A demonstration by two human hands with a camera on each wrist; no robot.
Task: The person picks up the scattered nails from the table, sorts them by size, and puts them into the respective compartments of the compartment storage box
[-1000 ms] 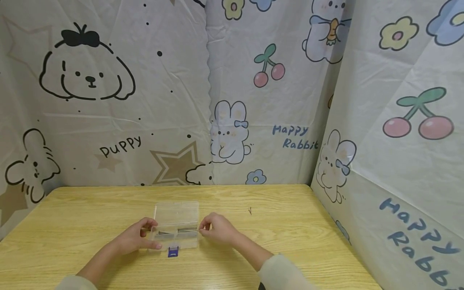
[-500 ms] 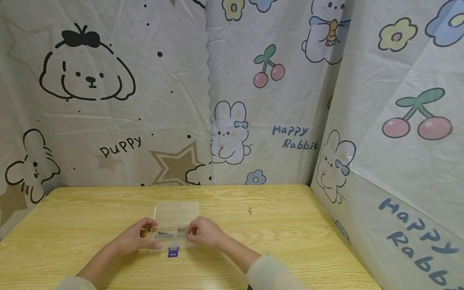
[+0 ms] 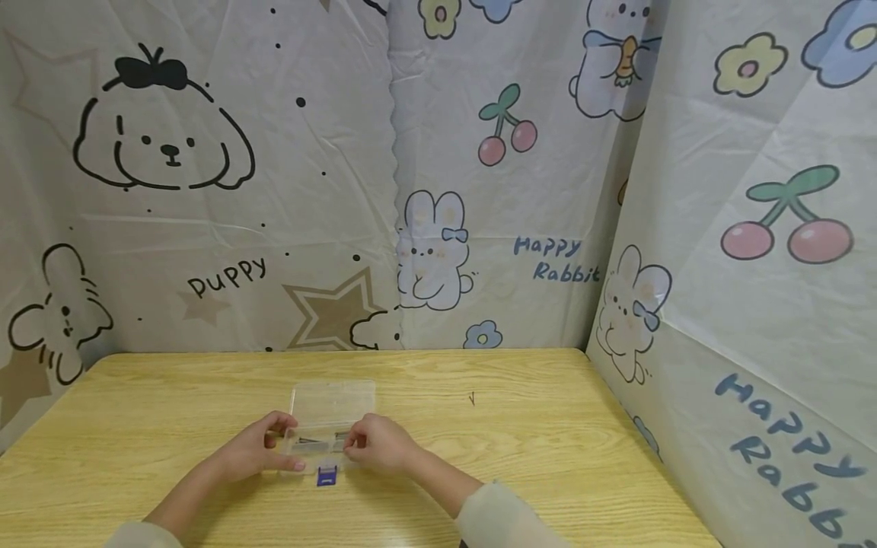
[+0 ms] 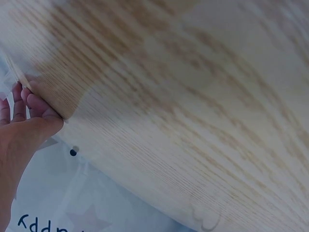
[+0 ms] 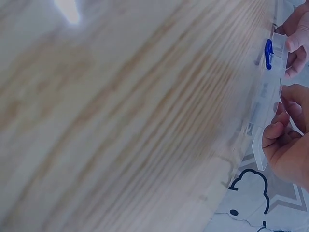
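Note:
A clear plastic divided box [image 3: 310, 458] stands on the table with its lid [image 3: 333, 402] laid back and its blue latch [image 3: 326, 476] at the front. Dark, thin nail-like pieces [image 3: 312, 441] lie in its left compartment; more show in the right one. My left hand [image 3: 255, 450] grips the box's left end, thumb at the front, fingers behind. Over the right compartment, my right hand [image 3: 384, 444] has thumb and fingers pinched together. The right wrist view shows a thin sliver at these fingertips [image 5: 286, 89], mostly hidden. In the left wrist view the left hand [image 4: 29, 118] appears at the edge.
Small dark thin pieces [image 3: 472, 398] form a V on the wood-grain table [image 3: 548, 457], right of the box. Behind the table hangs a printed cloth [image 3: 329, 190], and another cloth wall [image 3: 754, 320] closes off the right side.
My right hand has moved left from beside the box's right end to over its right compartment, then slightly further left. The left hand and box have stayed put.

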